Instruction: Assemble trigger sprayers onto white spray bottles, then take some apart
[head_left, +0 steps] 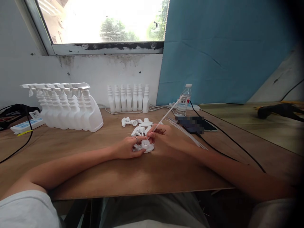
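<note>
Steadies a white spray head [151, 148] on the wooden table [118, 177] with the left hand [132, 147] curled around it, between the front and back edges. Pinches, between thumb and fingers of the right hand [160, 131], a thin white tube [171, 108] slanting up toward the back right corner, with its lower end close to the spray head; cannot tell whether touching it. Has loose white parts [145, 122] just behind the hands, spare tubes [190, 136] and a phone [211, 124] toward the right edge. Has a water bottle [182, 103] and a row of small bottles [128, 103] near the back edge, plus larger spray bottles [92, 115] toward the back left corner.
</note>
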The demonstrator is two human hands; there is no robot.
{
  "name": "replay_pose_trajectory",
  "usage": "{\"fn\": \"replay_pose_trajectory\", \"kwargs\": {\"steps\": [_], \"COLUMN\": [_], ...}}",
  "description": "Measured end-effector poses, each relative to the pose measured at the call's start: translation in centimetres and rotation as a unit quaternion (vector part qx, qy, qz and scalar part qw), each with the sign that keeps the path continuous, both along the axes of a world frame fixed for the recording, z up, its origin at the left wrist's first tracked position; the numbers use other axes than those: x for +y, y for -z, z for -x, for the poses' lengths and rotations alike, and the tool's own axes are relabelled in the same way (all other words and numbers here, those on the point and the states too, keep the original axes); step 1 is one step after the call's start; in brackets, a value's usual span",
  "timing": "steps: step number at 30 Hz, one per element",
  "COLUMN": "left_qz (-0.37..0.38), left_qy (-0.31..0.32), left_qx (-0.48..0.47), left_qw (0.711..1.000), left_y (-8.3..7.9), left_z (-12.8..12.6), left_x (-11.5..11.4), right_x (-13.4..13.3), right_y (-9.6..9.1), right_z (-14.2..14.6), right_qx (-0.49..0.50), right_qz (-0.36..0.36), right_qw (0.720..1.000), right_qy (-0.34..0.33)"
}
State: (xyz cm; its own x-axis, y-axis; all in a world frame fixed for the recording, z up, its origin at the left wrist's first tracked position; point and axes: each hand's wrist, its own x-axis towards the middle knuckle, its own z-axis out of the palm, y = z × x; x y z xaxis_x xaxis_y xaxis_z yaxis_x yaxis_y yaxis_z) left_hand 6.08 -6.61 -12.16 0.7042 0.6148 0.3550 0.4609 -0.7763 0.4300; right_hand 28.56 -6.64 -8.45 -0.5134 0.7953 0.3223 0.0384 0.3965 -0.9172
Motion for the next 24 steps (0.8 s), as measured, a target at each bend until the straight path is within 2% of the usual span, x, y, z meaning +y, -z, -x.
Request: {"fn": "replay_pose_trajectory", "kwargs": {"steps": [8,24], "left_qz": [-0.029,-0.013], "left_qy": [0.011,0.002], "left_qx": [-0.010,-0.016], "left_qw": [0.999,1.000], "left_y": [0.03,0.37], "left_z": [-0.05,-0.02], "left_x": [-0.03,0.07], "right_x": [0.30,0.04], "right_y": [0.69,0.61], "right_z": [-0.32,0.12], "right_qx": [-0.066,-0.117], "right_qz": [-0.090,-0.121], "right_qw": [0.994,0.984], "right_qy": [0.015,0.055]}}
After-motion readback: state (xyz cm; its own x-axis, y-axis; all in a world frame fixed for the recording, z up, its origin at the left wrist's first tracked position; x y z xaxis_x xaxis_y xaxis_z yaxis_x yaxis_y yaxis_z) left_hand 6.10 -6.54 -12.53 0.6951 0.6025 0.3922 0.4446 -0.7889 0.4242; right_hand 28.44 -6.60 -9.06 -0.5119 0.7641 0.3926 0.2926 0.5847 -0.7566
